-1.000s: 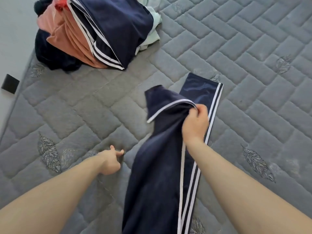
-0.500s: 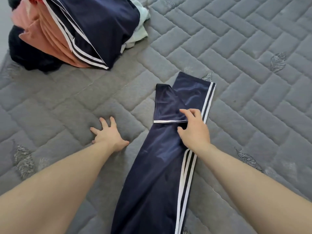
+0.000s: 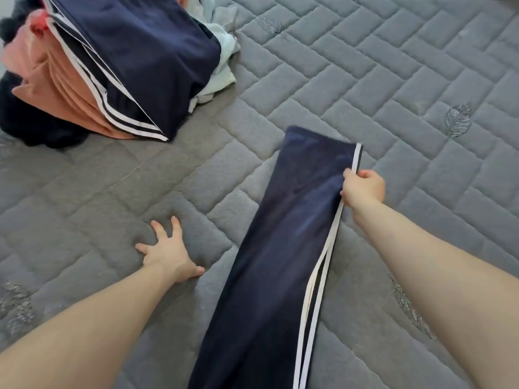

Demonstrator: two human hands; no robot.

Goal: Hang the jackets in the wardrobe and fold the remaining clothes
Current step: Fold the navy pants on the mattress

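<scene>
Toward the near edge of the mattress (image 3: 365, 80) our navy track pants (image 3: 280, 248) lie long and narrow, their long axis running away from us, white side stripes on the right. Our right hand (image 3: 363, 189) pinches that striped edge near the far fold; the left hand (image 3: 168, 252) presses flat, fingers spread, on the mattress beside them. A clothes pile (image 3: 112, 66) waits at the far left corner

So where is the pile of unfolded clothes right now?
In the head view, the pile of clothes sits at the upper left of the grey mattress, beyond the left hand and apart from the navy trousers.
</scene>
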